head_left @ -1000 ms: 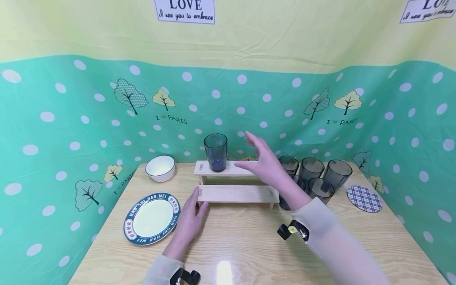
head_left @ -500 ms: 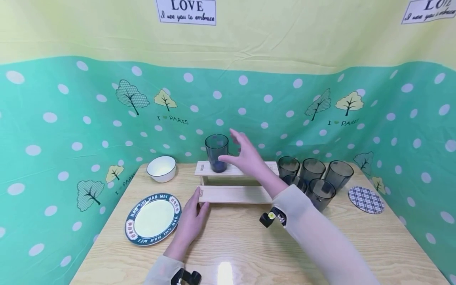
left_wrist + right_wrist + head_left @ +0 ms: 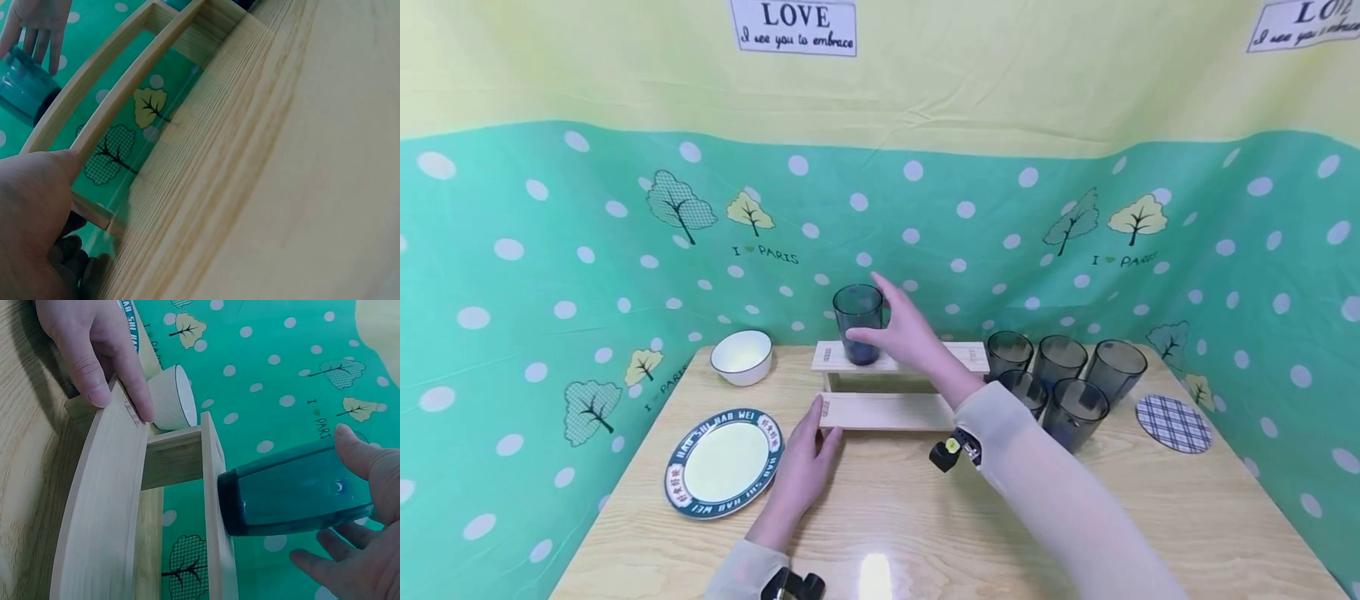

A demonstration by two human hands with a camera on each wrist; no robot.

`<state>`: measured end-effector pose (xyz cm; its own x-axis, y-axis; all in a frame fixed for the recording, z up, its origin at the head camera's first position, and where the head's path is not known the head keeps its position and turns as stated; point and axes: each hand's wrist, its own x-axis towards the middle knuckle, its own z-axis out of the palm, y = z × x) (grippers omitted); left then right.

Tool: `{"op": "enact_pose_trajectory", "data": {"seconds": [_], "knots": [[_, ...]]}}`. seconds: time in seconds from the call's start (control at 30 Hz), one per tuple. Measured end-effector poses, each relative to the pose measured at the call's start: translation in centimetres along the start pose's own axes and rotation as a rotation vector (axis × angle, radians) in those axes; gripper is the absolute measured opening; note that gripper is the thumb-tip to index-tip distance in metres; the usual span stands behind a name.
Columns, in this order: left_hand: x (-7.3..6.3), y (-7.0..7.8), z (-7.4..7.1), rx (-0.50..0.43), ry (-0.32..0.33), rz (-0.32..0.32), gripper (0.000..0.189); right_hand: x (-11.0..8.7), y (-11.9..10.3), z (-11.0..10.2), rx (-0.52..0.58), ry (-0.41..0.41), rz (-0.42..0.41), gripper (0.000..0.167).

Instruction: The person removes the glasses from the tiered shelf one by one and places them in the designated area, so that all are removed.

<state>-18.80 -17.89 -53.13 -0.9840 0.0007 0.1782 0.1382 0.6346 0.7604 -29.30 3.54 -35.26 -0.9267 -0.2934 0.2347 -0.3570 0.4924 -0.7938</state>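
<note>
A tinted drinking glass (image 3: 857, 321) stands upright on the upper step of a two-tier wooden shelf (image 3: 883, 411). My right hand (image 3: 904, 335) is at the glass's right side, thumb and fingers spread about it. In the right wrist view, the thumb lies along one side of the glass (image 3: 287, 490) and the loosely bent fingers of my right hand (image 3: 375, 512) along the other. My left hand (image 3: 801, 462) grips the left end of the lower step; the left wrist view has its thumb on the wood and the darker fingers of my left hand (image 3: 31, 219) curled behind.
Several similar tinted glasses (image 3: 1075, 408) stand right of the shelf, beside a checked round coaster (image 3: 1173, 423). To the left are a white bowl (image 3: 742, 357) and a blue-rimmed plate (image 3: 724, 462). A patterned cloth (image 3: 925, 217) hangs behind the wooden table (image 3: 880, 508).
My right hand has moved left along the upper step to the standing glass, its thumb now in front of it. The left hand has stayed at the shelf's end.
</note>
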Motion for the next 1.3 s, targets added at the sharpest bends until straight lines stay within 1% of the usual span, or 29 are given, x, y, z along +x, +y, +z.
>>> {"op": "enact_pose_trajectory", "data": {"seconds": [0.27,0.53,0.87,1.03,1.13,1.3], "knots": [[-0.2,0.0,0.3,-0.003,0.004,0.001,0.073,0.1,0.3,0.7,-0.012,-0.014,0.0,0.107],[-0.1,0.0,0.3,0.003,0.004,0.003,0.073,0.1,0.3,0.9,-0.002,0.001,0.01,0.102],[0.0,-0.1,0.3,0.008,0.005,0.0,0.073,0.1,0.4,1.1,-0.016,0.029,0.007,0.101],[0.0,-0.1,0.3,0.007,-0.001,-0.002,0.073,-0.2,0.5,1.1,-0.012,0.062,0.027,0.1],[0.0,0.0,0.3,0.006,-0.003,-0.006,0.074,-0.6,0.5,0.9,-0.026,0.082,0.024,0.099],[0.1,0.0,0.1,0.004,-0.003,-0.015,0.074,-1.6,0.3,0.2,-0.029,0.098,0.026,0.098]]}}
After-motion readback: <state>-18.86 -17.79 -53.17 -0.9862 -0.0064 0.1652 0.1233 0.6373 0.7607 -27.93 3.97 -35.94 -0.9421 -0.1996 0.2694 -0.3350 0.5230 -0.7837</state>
